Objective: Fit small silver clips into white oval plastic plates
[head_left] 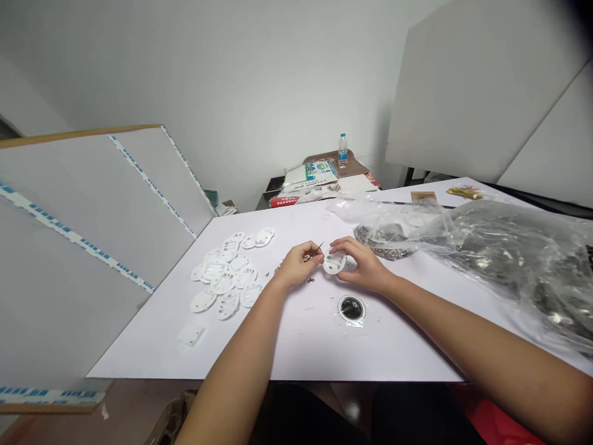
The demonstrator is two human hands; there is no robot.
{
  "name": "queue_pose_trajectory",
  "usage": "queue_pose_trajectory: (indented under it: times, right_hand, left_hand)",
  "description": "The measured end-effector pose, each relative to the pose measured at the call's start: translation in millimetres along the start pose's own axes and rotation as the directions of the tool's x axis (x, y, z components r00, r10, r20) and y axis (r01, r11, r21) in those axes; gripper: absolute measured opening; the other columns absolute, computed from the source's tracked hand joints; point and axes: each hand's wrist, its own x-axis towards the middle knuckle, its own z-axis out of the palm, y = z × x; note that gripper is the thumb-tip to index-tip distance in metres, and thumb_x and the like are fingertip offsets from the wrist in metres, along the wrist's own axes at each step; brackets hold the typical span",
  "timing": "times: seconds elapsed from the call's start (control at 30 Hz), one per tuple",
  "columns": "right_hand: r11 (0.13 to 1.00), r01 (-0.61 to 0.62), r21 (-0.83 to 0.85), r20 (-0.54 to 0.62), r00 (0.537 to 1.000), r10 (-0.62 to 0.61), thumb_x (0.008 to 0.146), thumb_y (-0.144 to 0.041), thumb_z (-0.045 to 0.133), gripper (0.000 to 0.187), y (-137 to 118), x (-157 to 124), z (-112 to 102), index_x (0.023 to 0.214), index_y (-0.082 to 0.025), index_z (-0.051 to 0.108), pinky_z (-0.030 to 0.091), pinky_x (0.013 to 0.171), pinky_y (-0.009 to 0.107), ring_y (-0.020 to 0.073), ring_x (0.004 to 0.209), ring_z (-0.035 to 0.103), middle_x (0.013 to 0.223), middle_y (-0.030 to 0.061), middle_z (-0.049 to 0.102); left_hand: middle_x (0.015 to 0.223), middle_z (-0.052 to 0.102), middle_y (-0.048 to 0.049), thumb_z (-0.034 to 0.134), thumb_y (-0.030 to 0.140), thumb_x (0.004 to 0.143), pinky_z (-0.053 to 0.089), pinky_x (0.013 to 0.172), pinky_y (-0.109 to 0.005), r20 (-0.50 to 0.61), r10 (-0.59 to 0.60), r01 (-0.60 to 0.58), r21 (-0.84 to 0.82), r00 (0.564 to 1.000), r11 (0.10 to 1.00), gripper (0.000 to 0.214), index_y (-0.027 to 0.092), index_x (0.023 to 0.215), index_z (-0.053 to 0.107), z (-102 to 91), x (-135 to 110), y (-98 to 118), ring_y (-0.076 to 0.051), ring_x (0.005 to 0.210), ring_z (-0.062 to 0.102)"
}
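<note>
My left hand (299, 264) pinches slim metal tweezers (317, 252), whose tips point toward a white perforated plastic disc (334, 263). My right hand (362, 264) grips that disc from the right, and its fingers hide part of it. Left of my hands lies a loose heap of similar white plastic discs (225, 273). Tiny metal bits (310, 280) are scattered just below my left hand. Below my hands sits a round black item in clear wrapping (351, 308).
A large clear plastic bag of metal parts (504, 259) covers the table's right side. The white table (306, 349) ends at a front edge near my body. Grey boards with blue-and-white tape (92, 247) lean at the left. A water bottle (343, 151) stands on a cluttered desk behind.
</note>
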Motion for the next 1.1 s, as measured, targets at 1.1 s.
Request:
queue_pose_trajectory:
  times: [1.1]
  right_hand:
    - [0.996,0.026,-0.084,-0.017,0.999,-0.028,0.070,-0.014,0.069,0.041,4.3,-1.4,1.9,0.109,-0.023,0.058,0.050,0.091,0.042,0.0256,0.108,0.058,0.118,0.0104,0.054]
  left_hand:
    - [0.090,0.072,-0.0018,0.062,0.042,0.080,0.043,0.068,-0.025,-0.138,-0.078,0.113,0.271,0.987,0.956,0.025,0.020,0.088,0.071,5.5,-2.6,-3.4,-0.011,0.069,0.057]
